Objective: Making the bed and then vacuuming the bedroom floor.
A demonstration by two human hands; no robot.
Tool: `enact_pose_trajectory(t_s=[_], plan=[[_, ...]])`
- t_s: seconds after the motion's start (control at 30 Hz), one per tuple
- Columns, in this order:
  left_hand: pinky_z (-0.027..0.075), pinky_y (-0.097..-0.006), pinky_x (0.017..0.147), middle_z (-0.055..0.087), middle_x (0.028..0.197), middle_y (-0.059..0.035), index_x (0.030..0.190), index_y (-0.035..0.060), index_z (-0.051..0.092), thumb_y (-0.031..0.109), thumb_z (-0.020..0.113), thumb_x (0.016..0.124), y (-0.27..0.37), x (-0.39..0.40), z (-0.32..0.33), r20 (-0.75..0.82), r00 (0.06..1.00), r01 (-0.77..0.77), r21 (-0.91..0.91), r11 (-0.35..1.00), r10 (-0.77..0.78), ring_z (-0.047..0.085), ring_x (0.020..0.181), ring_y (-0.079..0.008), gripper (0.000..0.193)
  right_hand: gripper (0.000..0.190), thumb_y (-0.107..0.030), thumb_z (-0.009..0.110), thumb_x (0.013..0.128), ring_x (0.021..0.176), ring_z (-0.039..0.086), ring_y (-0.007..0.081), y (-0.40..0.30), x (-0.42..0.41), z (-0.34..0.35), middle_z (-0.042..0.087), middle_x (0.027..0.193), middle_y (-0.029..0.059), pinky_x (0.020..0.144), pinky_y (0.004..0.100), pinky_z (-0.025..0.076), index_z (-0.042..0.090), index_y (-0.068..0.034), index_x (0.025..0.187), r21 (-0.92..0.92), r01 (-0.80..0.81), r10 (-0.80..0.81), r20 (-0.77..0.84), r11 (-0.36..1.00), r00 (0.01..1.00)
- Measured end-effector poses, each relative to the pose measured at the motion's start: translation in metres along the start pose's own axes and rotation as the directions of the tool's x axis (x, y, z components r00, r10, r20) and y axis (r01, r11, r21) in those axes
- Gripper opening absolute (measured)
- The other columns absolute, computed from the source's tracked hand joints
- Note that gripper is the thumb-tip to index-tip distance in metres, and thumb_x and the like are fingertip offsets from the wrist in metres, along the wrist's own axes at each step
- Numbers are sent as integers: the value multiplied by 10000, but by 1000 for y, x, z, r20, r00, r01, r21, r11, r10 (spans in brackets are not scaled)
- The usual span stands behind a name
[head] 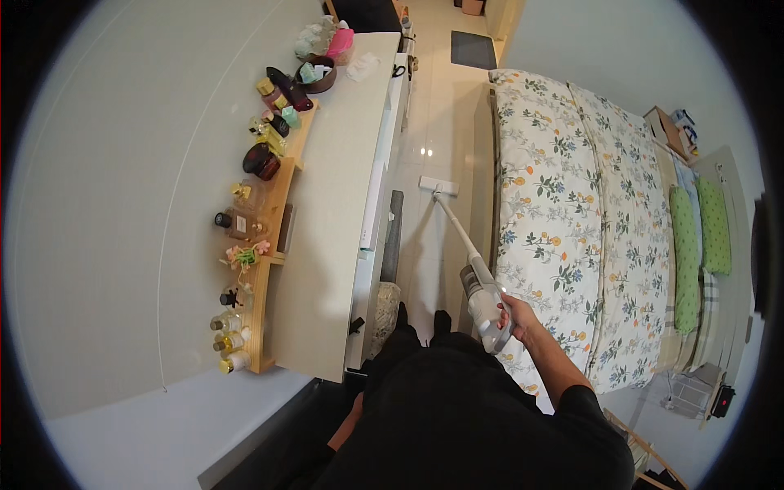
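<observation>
My right hand (516,315) is closed around the handle of a white cordless stick vacuum cleaner (486,303), beside the bed's near corner. Its pale tube slants forward to a flat white floor head (438,185), which rests on the glossy tiled floor (422,245) between the dresser and the bed. My left hand (358,404) hangs low at my left side, near the dresser's end; its fingers are mostly hidden by my dark clothing, so whether it holds anything does not show.
On the left, a long white dresser (331,184) carries a wooden shelf (260,318) with perfume bottles. A rolled grey mat (393,239) lies along its base. On the right is a bed with a floral quilt (551,184). A grey doormat (473,50) lies farther ahead.
</observation>
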State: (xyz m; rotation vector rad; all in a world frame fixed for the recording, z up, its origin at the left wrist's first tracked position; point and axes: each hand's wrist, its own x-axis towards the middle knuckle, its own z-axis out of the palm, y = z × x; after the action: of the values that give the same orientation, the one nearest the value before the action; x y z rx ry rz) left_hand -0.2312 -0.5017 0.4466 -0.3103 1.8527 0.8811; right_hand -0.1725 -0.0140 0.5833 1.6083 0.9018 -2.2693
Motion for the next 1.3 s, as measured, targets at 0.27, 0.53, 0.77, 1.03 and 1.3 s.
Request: enact_pose_trajectory(t_s=[0.27,0.53,0.77,1.03,1.3], plan=[[466,-379,718,643,850,-133,899,5,628,271,540,805,11,7,8,34,997,68,-73,995,-66,608,779,-263,296,322,-284,498,895,367,391,165,2,-36,-6,384,452,36,445,339,414,474,35,863,-243,28,-31,-10,970,999],[466,-376,711,643,845,-126,896,3,629,271,540,806,29,32,30,40,997,78,-119,990,-73,607,769,-253,296,406,-273,543,830,392,525,178,-21,-80,-66,521,505,109,391,323,427,537,107,686,-761,66,-193,-79,646,978],[466,-374,705,643,841,-119,893,1,629,271,539,808,80,67,38,56,997,56,-161,985,-48,605,761,-244,297,352,-255,563,819,363,480,168,-47,-6,-78,504,497,90,383,316,401,549,75,696,-649,180,-252,-19,740,967],[451,-323,637,612,804,-69,888,13,625,258,547,826,224,118,42,65,998,-17,59,998,13,575,735,-186,264,276,-219,552,854,328,369,154,-134,69,-8,393,455,38,363,310,355,510,48,801,-210,117,-126,-28,971,992],[465,-330,652,610,815,-85,938,19,604,257,527,841,375,189,21,114,990,-79,17,997,76,583,755,-184,269,288,-253,543,868,347,371,165,-211,136,63,386,459,28,379,328,367,496,22,797,23,78,-79,21,997,997]])
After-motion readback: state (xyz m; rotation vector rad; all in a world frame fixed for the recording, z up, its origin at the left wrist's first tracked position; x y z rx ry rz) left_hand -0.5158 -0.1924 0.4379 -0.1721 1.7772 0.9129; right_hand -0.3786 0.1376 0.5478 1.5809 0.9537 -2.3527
